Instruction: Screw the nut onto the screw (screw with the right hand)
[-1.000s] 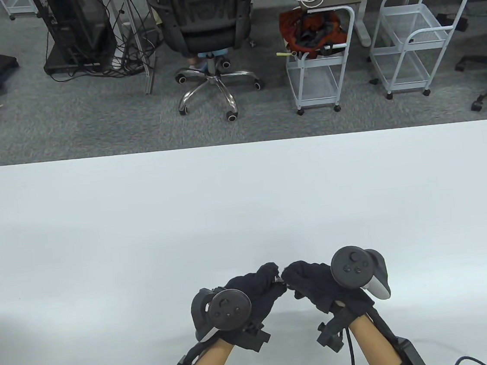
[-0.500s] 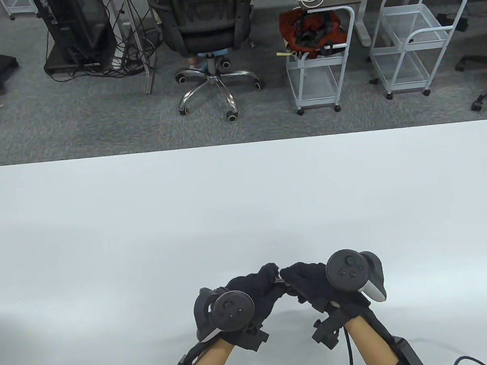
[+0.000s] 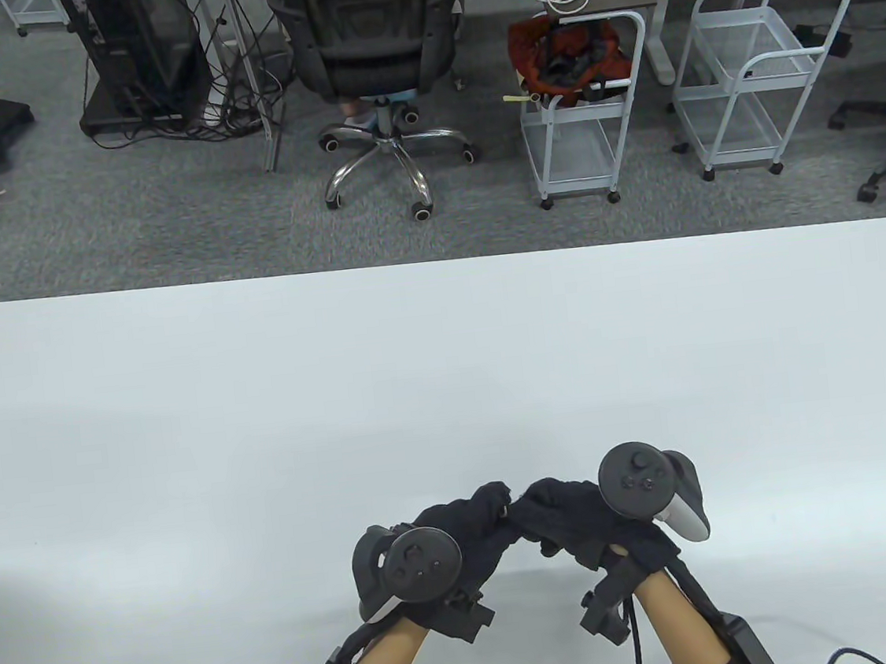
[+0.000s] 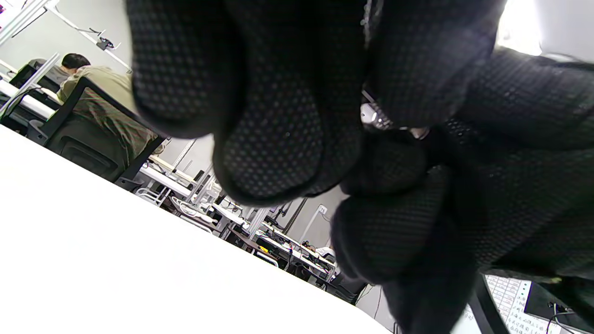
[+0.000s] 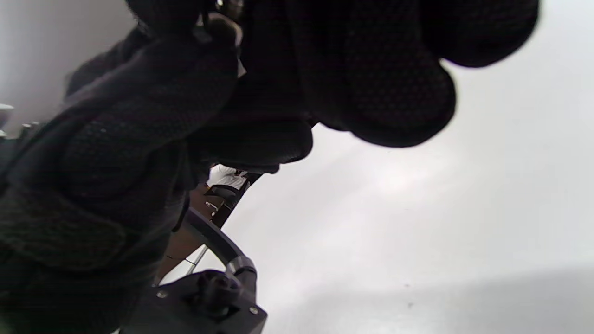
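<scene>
- Left hand point(image 3: 464, 531) raised just above the white counter point(image 3: 262, 414) near its front edge, forearm coming in from below, knuckles up, tracker point(image 3: 420, 564) on its back facing the table camera.
- Right hand point(image 3: 569, 516) mirrored beside it, tracker point(image 3: 639, 481) tipped upward, fingertips meeting the left ones at the middle.
- Small metal part, probably the screw point(image 4: 377, 116), glimpsed in the left wrist view, pinched between gloved left fingers point(image 4: 278, 139) curled tightly round it.
- Right fingers point(image 5: 371, 79) bunched together against the same spot; nut hidden under the gloves, so grip on it cannot be confirmed.
- Both hands clear of the counter surface, wrists angled inward toward each other.
</scene>
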The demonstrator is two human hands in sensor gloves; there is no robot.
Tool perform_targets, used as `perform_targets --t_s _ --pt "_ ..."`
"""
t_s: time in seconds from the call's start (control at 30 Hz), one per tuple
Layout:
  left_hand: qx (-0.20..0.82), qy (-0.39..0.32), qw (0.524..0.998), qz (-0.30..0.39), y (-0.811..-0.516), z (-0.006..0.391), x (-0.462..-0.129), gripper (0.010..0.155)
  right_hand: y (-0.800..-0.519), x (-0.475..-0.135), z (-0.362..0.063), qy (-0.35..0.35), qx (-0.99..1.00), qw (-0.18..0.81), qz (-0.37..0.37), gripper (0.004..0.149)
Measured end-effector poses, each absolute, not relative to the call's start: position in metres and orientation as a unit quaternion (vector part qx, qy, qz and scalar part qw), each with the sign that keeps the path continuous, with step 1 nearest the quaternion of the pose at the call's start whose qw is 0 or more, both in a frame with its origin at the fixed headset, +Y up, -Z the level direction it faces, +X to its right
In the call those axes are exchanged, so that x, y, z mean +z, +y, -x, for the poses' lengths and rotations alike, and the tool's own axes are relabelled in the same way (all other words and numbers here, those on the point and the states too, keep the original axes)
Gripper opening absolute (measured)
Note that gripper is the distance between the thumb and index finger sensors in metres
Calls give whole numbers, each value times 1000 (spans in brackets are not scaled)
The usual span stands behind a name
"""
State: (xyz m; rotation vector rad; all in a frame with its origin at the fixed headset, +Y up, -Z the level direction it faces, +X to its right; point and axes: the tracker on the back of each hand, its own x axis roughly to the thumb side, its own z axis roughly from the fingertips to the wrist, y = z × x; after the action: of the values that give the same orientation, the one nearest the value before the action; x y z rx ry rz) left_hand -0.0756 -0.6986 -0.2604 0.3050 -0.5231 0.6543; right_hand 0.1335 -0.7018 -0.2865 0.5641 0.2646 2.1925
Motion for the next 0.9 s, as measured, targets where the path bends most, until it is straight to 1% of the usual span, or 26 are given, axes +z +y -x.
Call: perform_targets --t_s 0.07,0.1,0.13,0.27,0.3,0.33,0.4,0.43,0.5,0.6,0.63,0.7,0.73,0.77,0.87,0.9 --pt "312 -257 902 -150 -698 75 -260 49 -703 -288 -134 43 882 421 -207 49" --pt "317 -256 901 -147 -699 75 -260 49 -704 -287 -133 34 880 431 -198 48" --pt "320 -255 901 -146 -699 76 -260 49 -704 -287 -133 38 878 435 -198 49" --pt "317 -249 903 -150 -698 76 -260 49 -703 -287 -133 112 867 433 -220 55" --pt "310 -253 904 -153 -698 76 -260 49 -703 -287 -132 129 867 428 -222 54" --pt "307 -255 904 -153 -697 76 -260 49 -703 -287 -133 116 869 426 -225 50" --pt "320 -259 900 -145 -698 76 -261 49 -705 -288 -133 54 877 435 -198 49" --pt "330 -259 897 -139 -699 76 -261 49 -705 -288 -133 47 876 441 -192 49" --pt "345 -250 895 -132 -700 77 -262 49 -705 -288 -133 70 873 441 -197 49" --pt "332 -248 899 -141 -699 77 -262 49 -705 -289 -134 136 860 439 -223 54" --pt "333 -249 899 -140 -699 77 -262 49 -705 -289 -134 139 860 439 -220 52" --pt "340 -250 896 -138 -700 78 -262 50 -706 -290 -134 85 865 450 -205 49" --pt "348 -255 892 -132 -700 78 -263 50 -707 -290 -134 65 866 457 -192 48" --pt "351 -251 893 -128 -701 78 -263 50 -707 -289 -133 62 866 459 -186 47" --pt "344 -246 897 -127 -701 79 -263 50 -706 -289 -133 105 867 441 -205 51" --pt "338 -243 899 -135 -701 79 -263 50 -705 -289 -132 130 863 438 -215 54"
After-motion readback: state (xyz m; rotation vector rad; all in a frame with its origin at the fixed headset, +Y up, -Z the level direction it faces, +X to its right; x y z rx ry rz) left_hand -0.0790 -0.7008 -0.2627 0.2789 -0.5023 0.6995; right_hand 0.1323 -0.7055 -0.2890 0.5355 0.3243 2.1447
